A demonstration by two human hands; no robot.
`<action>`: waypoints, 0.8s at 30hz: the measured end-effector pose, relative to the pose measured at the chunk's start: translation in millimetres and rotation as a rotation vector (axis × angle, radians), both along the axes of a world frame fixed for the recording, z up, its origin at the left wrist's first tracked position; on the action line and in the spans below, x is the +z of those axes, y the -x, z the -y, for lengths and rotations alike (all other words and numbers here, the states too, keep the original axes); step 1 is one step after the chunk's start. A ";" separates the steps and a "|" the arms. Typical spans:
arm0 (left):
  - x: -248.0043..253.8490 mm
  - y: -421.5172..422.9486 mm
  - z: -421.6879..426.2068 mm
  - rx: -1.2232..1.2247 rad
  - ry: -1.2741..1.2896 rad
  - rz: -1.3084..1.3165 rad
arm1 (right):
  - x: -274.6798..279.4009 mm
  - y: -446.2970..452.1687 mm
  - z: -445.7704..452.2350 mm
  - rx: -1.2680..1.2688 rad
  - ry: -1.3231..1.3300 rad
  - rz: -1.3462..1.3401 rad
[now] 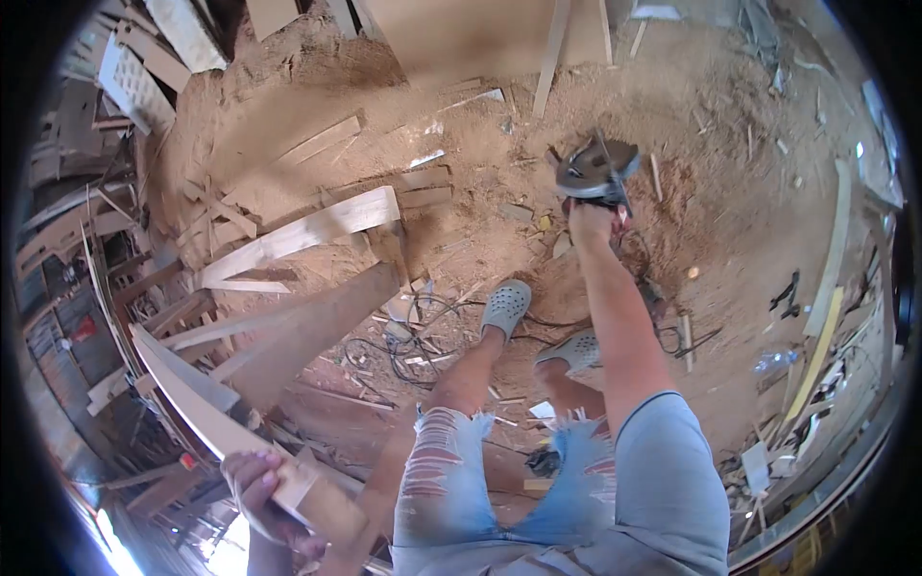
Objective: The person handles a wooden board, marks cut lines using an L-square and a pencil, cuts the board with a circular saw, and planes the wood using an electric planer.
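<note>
My left hand [264,494] is wrapped round the near end of a long, pale wooden piece [206,408] at the lower left. That piece runs up and left, beside other boards. On the right, my right hand [591,219] is closed on the handle of a dark power tool with a thin blade or disc [597,168]. The tool hangs over the dusty ground, away from the wood, and its details are blurred. A cable trails from near the tool toward my feet.
Thick wooden beams [307,230] stand at the left. Tangled cables [403,336] lie by my grey clogs [506,305]. Wood scraps and sawdust cover the ground. A large board [480,38] is at the top, and a yellow strip [816,355] lies at the right.
</note>
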State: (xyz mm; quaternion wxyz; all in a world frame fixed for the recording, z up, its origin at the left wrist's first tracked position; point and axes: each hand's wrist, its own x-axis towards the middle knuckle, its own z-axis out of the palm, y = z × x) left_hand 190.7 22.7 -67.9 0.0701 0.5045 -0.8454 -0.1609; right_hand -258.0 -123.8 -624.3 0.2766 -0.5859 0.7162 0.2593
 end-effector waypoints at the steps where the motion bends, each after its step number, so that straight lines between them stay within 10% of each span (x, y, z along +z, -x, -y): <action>1: 2.4 4.0 2.3 -0.002 -0.006 -0.001 | -4.6 35.4 -12.8 0.070 0.099 0.030; 10: 20.3 31.3 23.8 -0.004 0.016 -0.071 | 277.5 142.9 -111.8 -0.263 0.396 0.301; 16: 27.5 28.9 18.1 0.028 0.020 -0.080 | 498.9 133.2 -234.8 -1.323 0.199 1.053; 24: 41.2 27.8 8.3 0.051 -0.035 -0.054 | 650.5 18.3 -320.6 -1.316 0.272 1.285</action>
